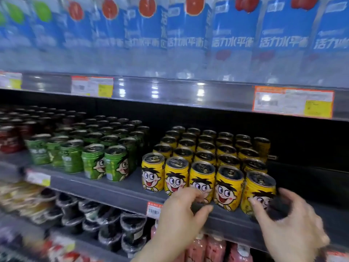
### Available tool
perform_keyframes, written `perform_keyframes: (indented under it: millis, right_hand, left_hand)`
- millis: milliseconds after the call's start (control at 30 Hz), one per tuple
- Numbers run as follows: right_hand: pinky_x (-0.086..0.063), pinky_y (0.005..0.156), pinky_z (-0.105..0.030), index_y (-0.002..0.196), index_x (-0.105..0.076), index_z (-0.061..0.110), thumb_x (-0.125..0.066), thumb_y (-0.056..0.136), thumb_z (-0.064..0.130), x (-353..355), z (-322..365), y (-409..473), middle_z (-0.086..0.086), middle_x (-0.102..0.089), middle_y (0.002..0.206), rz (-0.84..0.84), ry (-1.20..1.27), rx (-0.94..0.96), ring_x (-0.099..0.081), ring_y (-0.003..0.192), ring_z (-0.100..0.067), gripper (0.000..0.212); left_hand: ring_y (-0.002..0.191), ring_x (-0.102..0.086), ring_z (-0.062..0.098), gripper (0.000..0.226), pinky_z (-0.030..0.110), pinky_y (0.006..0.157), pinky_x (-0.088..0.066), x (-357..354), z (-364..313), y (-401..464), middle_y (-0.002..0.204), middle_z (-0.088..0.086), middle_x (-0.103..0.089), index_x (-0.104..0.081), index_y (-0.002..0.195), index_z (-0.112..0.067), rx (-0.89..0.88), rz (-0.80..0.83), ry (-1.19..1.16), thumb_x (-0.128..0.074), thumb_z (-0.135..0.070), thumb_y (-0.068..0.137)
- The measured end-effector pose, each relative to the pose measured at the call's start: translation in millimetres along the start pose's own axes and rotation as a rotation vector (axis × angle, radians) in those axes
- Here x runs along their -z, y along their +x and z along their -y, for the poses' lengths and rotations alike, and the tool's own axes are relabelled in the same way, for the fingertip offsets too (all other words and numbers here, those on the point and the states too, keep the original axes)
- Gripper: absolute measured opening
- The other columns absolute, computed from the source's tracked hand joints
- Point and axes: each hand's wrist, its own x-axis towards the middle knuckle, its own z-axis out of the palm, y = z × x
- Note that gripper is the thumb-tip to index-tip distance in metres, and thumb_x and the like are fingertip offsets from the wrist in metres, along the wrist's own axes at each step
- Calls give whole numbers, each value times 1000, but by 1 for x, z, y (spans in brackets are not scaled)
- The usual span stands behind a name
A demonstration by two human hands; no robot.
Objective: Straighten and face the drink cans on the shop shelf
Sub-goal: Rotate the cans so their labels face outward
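Yellow drink cans with a cartoon face stand in rows on the middle shelf (117,193), five across the front. My left hand (179,214) is at the third front can (202,178); its fingers curl over the can's lower front and the thumb sits just below. My right hand (290,227) grips the rightmost front can (259,188), thumb on its left side and fingers round its right. That can's face points slightly right. Green cans (115,163) of the same kind stand in rows to the left, the front ones staggered.
Blue-labelled bottles (188,35) fill the shelf above, with price tags (292,101) on its rail. Dark red cans (9,138) stand at the far left. Dark wrapped cups (111,229) and pink bottles (207,250) sit on the shelf below. Right of the yellow cans the shelf is dark.
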Motion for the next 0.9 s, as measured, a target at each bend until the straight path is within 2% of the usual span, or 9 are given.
perform_keyframes:
  millis: [100, 200, 300, 467, 567, 667, 800, 900]
  right_hand:
    - [-48, 84, -50, 96, -62, 28, -78, 59, 51, -17, 38, -31, -10, -65, 99, -24, 16, 189, -55, 100, -36, 46]
    - [-33, 91, -43, 91, -70, 29, -77, 66, 47, -47, 93, -73, -8, -68, 101, 23, 92, 361, -49, 105, -30, 32]
    - [-24, 90, -40, 97, -69, 37, -78, 65, 51, -80, 146, -112, 0, -66, 107, 128, 98, 469, -41, 107, -22, 36]
    - [-38, 84, -44, 101, -68, 36, -62, 70, 56, -138, 251, -190, 8, -64, 99, 208, 135, 624, -44, 102, -18, 38]
    - [-31, 93, -43, 113, -63, 37, -62, 79, 54, -172, 321, -250, 12, -58, 110, 333, 171, 629, -42, 112, -17, 38]
    - [-32, 88, -40, 110, -63, 37, -58, 77, 55, -203, 386, -305, 11, -59, 108, 400, 241, 636, -48, 108, -21, 38]
    - [-29, 95, -37, 121, -53, 40, -54, 83, 56, -229, 456, -352, 15, -53, 119, 505, 238, 617, -41, 116, -15, 42]
    - [-32, 99, -36, 127, -48, 39, -53, 85, 55, -252, 497, -363, 14, -52, 122, 547, 256, 582, -41, 118, -15, 45]
  left_hand:
    - [95, -57, 6, 42, 25, 83, -50, 37, 27, -3, 97, -15, -65, -66, 102, -29, -25, -97, 143, -54, -58, 74]
    - [85, -60, 15, 36, 32, 76, -51, 81, 64, -10, 87, -9, -66, -66, 94, -26, -48, -170, 340, -59, -54, 72]
    - [83, -62, 17, 36, 33, 76, -50, 137, 108, -25, 85, -10, -66, -67, 93, -29, -24, -227, 496, -60, -56, 71]
    - [86, -66, 23, 44, 41, 74, -53, 260, 197, -52, 90, -6, -69, -71, 95, -29, 145, -261, 683, -58, -60, 68]
    - [96, -65, 25, 49, 42, 80, -53, 339, 258, -62, 99, -2, -69, -72, 100, -26, 224, -226, 733, -57, -61, 68]
    - [107, -60, 25, 56, 40, 91, -49, 411, 305, -70, 111, -3, -65, -67, 111, -29, 277, -187, 722, -51, -64, 71]
    - [110, -56, 25, 58, 39, 94, -45, 488, 354, -71, 116, -2, -62, -61, 122, -28, 312, -176, 645, -59, -61, 74]
    - [117, -52, 26, 60, 36, 98, -42, 524, 390, -61, 121, 2, -61, -58, 127, -23, 334, -165, 576, -65, -55, 77]
